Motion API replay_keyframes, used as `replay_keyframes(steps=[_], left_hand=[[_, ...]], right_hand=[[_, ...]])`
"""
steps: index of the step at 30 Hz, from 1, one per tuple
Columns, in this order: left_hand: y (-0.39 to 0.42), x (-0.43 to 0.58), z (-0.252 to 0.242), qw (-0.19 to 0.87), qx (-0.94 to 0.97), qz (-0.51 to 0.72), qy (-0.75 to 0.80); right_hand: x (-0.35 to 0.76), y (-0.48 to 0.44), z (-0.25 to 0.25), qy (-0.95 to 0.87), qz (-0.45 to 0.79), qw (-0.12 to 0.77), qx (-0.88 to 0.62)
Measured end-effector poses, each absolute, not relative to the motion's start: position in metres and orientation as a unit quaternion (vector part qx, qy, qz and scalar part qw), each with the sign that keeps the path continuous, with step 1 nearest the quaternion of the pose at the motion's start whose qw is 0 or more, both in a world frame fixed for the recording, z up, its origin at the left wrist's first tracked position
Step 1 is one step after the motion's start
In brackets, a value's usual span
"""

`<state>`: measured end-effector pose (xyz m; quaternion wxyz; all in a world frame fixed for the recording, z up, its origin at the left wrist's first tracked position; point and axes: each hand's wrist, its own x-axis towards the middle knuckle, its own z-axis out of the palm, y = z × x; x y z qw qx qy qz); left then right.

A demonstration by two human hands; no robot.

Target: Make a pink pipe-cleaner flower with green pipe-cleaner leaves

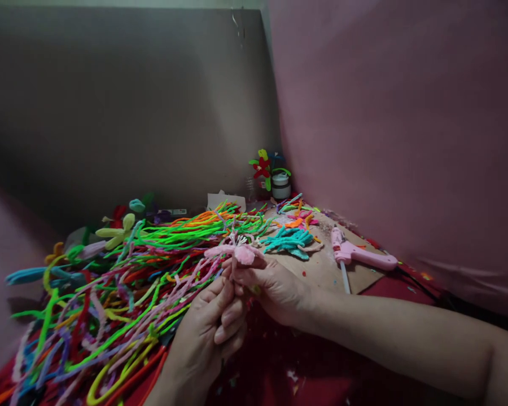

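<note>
A pink pipe-cleaner flower [244, 255] with fuzzy petals and pale stamens stands just above my fingertips, in front of the heap. My right hand [275, 285] pinches it close under the petals. Below that, my left hand [214, 321] has its fingers curled closed at the flower's base, touching the right fingertips. The stem is mostly hidden inside both hands. A big heap of loose pipe cleaners [152, 293] in many colours spreads to the left of and behind my left hand.
A pink glue gun [364, 256] lies on a cardboard sheet [322, 270] at right, its cord running right. Teal pipe-cleaner pieces [290, 241] lie on the board. Farther back stand a lidded cup [281, 186] and a red flower [261, 167]. Walls enclose the back and right.
</note>
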<state>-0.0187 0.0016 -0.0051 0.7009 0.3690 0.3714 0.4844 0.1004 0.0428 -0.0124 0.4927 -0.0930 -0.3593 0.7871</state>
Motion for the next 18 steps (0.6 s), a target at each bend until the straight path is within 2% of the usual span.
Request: replay_keyframes(steps=[3,6,12,14,16,18], left_hand=[[0.001,-0.016,-0.005,0.675,0.383,0.489,0.398],[0.001,-0.013,-0.009,0.596,0.416,0.511,0.459],[0.001,-0.012,-0.015,0.265,0.598,0.505,0.563],[0.001,-0.015,-0.016,0.185,0.632,0.489,0.572],[0.002,-0.019,-0.017,0.160,0.641,0.479,0.578],[0.003,-0.022,-0.020,0.185,0.628,0.475,0.588]], right_hand=[[0.101,0.043,-0.012,-0.346,0.791,0.493,-0.106],[0.099,0.044,-0.015,-0.340,0.796,0.488,-0.109],[0.097,0.045,-0.019,-0.341,0.777,0.520,-0.097],[0.097,0.045,-0.019,-0.355,0.765,0.530,-0.091],[0.097,0.044,-0.019,-0.366,0.754,0.538,-0.092],[0.097,0.044,-0.020,-0.370,0.751,0.538,-0.096]])
